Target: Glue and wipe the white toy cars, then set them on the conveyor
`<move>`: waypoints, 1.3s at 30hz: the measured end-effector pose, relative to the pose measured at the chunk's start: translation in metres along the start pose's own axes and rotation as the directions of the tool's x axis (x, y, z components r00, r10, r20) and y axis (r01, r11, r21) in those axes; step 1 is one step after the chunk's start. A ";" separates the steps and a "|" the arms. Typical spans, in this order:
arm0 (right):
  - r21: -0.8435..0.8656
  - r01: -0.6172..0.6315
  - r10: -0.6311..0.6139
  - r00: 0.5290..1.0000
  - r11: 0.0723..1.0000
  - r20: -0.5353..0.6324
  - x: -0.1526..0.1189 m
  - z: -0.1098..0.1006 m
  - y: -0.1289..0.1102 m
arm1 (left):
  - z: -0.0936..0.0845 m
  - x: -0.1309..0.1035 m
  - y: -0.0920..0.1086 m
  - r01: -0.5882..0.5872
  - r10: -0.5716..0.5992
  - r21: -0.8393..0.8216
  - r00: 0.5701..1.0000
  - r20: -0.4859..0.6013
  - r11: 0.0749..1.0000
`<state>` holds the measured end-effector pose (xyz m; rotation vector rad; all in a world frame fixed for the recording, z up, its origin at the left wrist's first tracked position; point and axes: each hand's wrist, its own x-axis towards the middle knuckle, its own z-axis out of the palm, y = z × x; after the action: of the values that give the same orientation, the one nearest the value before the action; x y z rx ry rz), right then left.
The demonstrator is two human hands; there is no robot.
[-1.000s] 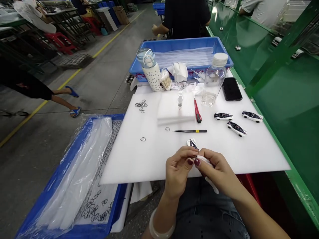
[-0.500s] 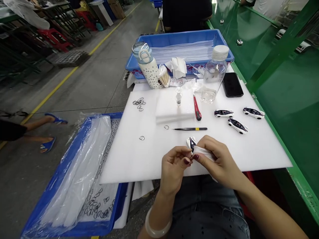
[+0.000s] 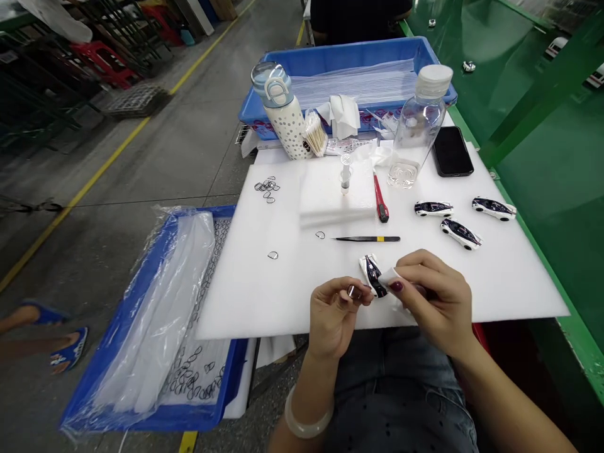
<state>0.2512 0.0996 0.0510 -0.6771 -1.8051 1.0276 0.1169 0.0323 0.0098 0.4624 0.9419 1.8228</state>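
Note:
My left hand [image 3: 334, 318] is closed in a pinch near the board's front edge; whatever is between its fingertips is too small to make out. A folded white tissue [image 3: 389, 275] is pinched in my right hand [image 3: 436, 302]. Just behind the fingertips lies a white toy car [image 3: 370, 270] with a dark top, partly covered by the tissue. Black tweezers [image 3: 368, 239] with a yellow band rest farther back, and two thin black rings lie to their left, one being a loose ring [image 3: 273, 255].
On the white foam board [image 3: 236, 302] are several toy cars [image 3: 461, 234], a red cutter [image 3: 380, 198], a syringe [image 3: 346, 173] on a foam block, a clear bottle [image 3: 418, 132] and a phone [image 3: 453, 151]. A blue tray [image 3: 226, 402] with black rings stands left; a blue bin [image 3: 349, 53] behind.
My hands have moved apart, the right one shifting rightward with the tissue. More of the toy car behind them shows. The view has shifted slightly, and a passer-by's feet have moved at left.

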 end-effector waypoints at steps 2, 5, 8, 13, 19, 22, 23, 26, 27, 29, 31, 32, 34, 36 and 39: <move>-0.115 0.224 -0.224 0.974 0.968 0.009 0.001 0.003 0.002 | 0.000 0.000 0.001 0.044 -0.044 -0.058 0.999 0.003 0.997; -0.270 0.437 -0.425 0.899 0.858 0.105 0.001 0.011 0.003 | 0.000 -0.001 0.000 0.073 -0.075 -0.104 0.997 -0.013 0.992; -0.358 0.534 -0.480 0.845 0.766 0.236 0.001 0.009 0.001 | 0.001 -0.002 -0.001 0.075 -0.080 -0.098 0.996 -0.049 0.992; -0.422 0.503 -0.457 0.864 0.754 0.213 0.003 -0.022 -0.005 | -0.001 -0.002 0.002 0.040 -0.042 -0.029 0.998 -0.048 0.999; -0.345 0.207 -0.225 0.974 0.915 -0.012 0.003 -0.033 0.009 | -0.011 -0.006 0.008 -0.198 0.222 0.484 0.975 0.007 0.852; -0.316 0.071 -0.063 0.997 0.946 0.035 0.000 -0.026 0.021 | -0.010 -0.008 0.004 -0.431 0.463 0.814 0.855 0.232 0.389; -0.318 0.035 -0.019 0.998 0.947 0.054 0.000 -0.023 0.024 | -0.008 -0.008 0.002 -0.487 0.499 0.841 0.803 0.325 0.235; -0.351 -0.047 0.082 0.993 0.935 0.083 -0.001 -0.017 0.033 | -0.002 -0.006 -0.006 -0.555 0.501 0.832 0.716 0.487 -0.016; -0.367 -0.065 0.107 0.990 0.928 0.096 -0.002 -0.016 0.035 | -0.001 -0.005 -0.008 -0.558 0.487 0.828 0.710 0.509 -0.052; -0.405 -0.084 0.157 0.976 0.910 0.149 -0.001 -0.015 0.037 | 0.000 -0.003 -0.010 -0.555 0.463 0.827 0.713 0.527 -0.087; -0.438 -0.093 0.199 0.959 0.894 0.202 -0.001 -0.015 0.038 | -0.001 -0.002 -0.009 -0.535 0.445 0.843 0.743 0.500 -0.053; -0.447 -0.096 0.212 0.953 0.889 0.217 -0.001 -0.015 0.039 | -0.002 -0.002 -0.008 -0.515 0.435 0.857 0.769 0.469 -0.014; -0.450 -0.100 0.222 0.948 0.887 0.227 0.000 -0.016 0.038 | -0.004 -0.002 -0.005 -0.464 0.410 0.883 0.820 0.399 0.068; -0.439 -0.103 0.225 0.946 0.893 0.235 0.000 -0.016 0.038 | -0.006 -0.001 -0.002 -0.425 0.386 0.898 0.852 0.353 0.118; -0.433 -0.115 0.239 0.940 0.894 0.243 0.002 -0.017 0.037 | -0.007 -0.001 -0.001 -0.398 0.353 0.907 0.876 0.329 0.141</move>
<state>0.2668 0.1257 0.0234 -1.0085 -2.2894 0.9026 0.1126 0.0289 0.0047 1.6625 2.0744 1.3530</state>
